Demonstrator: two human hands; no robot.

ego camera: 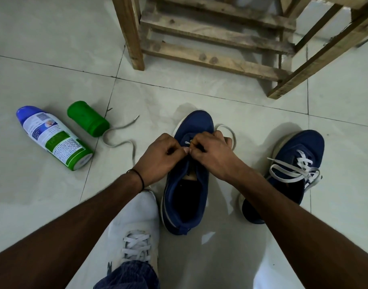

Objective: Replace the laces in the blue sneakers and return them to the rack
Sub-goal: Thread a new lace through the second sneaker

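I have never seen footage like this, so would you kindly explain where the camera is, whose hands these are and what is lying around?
No machine here: one camera worn on the person's head looks down at their own bare arms. On the tiled floor stands a blue sneaker; the left hand and right hand both pinch a grey lace at its front eyelets, as if threading it. The lace's loose end trails left. A second sneaker, already laced, sits to the right. A spray can and a green cap lie on the left, the wooden rack stands ahead, and a white shoe on the person's foot shows below.
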